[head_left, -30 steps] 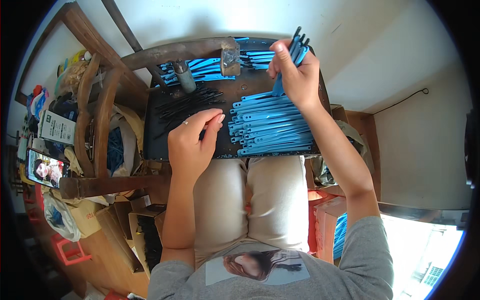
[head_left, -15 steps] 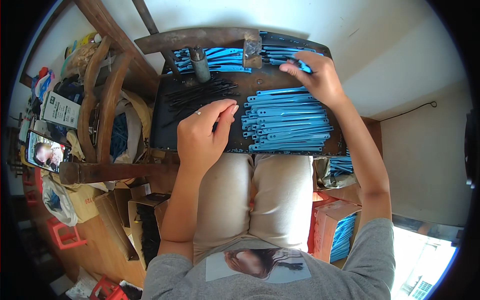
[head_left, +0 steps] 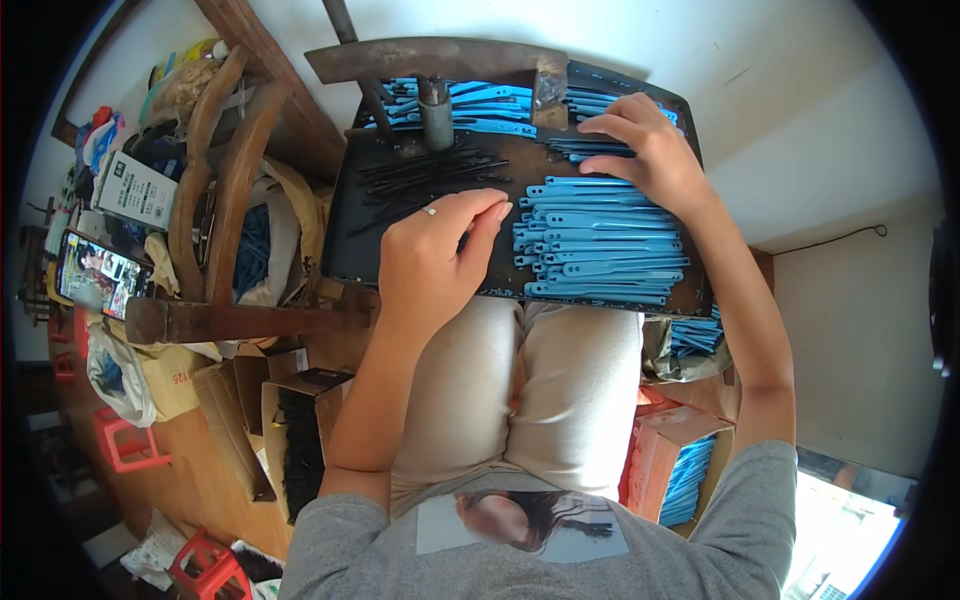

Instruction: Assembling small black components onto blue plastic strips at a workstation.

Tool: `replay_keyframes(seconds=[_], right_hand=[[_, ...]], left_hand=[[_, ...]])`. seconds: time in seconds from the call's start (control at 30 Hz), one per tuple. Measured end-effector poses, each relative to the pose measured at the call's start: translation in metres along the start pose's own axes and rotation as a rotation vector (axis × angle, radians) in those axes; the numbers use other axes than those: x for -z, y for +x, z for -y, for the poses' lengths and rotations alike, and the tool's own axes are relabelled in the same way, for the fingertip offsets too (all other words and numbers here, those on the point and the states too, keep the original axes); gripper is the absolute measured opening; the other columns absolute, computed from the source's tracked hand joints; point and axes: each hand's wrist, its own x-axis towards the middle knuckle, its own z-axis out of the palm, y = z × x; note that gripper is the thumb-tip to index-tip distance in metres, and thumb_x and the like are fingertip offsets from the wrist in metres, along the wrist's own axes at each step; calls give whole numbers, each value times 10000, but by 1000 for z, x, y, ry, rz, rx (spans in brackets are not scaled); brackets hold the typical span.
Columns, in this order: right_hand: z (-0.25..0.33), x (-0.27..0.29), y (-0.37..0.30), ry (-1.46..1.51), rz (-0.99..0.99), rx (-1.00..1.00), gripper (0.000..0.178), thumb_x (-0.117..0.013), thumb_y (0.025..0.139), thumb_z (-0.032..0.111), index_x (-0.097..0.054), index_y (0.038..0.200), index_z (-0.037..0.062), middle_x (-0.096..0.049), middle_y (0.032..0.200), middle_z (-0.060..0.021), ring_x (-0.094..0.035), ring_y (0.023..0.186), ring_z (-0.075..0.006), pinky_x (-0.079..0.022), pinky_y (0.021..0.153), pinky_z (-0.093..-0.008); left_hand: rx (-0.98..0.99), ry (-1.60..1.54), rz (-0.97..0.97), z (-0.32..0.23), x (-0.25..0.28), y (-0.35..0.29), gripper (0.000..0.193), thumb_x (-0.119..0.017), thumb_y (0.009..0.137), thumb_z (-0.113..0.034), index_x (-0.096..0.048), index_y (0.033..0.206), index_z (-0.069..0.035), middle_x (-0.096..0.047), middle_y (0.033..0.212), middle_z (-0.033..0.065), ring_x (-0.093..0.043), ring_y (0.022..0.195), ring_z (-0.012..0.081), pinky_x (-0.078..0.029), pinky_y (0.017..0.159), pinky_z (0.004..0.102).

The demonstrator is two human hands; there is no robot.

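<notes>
My right hand (head_left: 655,160) is at the back right of the dark work tray (head_left: 345,215), its thumb and fingers spread apart. Between them lies a small bunch of dark blue and black strips (head_left: 580,149). Just in front of that hand is a thick row of flat blue plastic strips (head_left: 600,240) with holes at their ends. My left hand (head_left: 440,245) hovers left of this row, thumb and forefinger pinched together; whatever they hold, if anything, does not show. Behind it lies a loose heap of thin black strips (head_left: 430,175).
A metal press with a crossbar (head_left: 440,62) and a post (head_left: 436,118) stands over the tray's far side, with more blue strips (head_left: 490,108) behind. At left are a wooden chair frame (head_left: 250,190) and a phone (head_left: 103,272). Boxes (head_left: 300,440) sit below.
My right hand has spread its fingers and let go of the strips, which now lie by the tray's back right. The whole view has shifted slightly; my left hand stays pinched.
</notes>
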Motion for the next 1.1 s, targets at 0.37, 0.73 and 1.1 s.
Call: replay_keyframes(seconds=[0.37, 0.73, 1.1], right_hand=[[30, 16, 5, 89, 20, -146, 291, -740, 754, 30, -667, 1035, 47, -603, 959, -127, -588, 891, -310, -482, 783, -353], [51, 14, 5, 349, 291, -268, 250, -651, 779, -94, -639, 1014, -9, -556, 837, -80, -558, 739, -176, -464, 653, -272], [52, 11, 7, 330, 357, -339, 153, -665, 769, -45, -563, 871, 7, -522, 805, -68, -518, 755, -184, -419, 687, -280]], left_hand=[[-50, 48, -72, 1, 10, -2, 88, -711, 792, -60, -683, 874, -40, -689, 837, 112, -669, 745, 290, -526, 645, 335], [-43, 332, -18, 12, 42, 0, 189, -716, 760, -71, -673, 943, -89, -679, 927, 51, -643, 887, 261, -527, 711, 356], [-108, 413, 152, 24, 41, 5, 125, -687, 764, -61, -707, 884, -92, -680, 877, 31, -609, 844, 232, -427, 734, 366]])
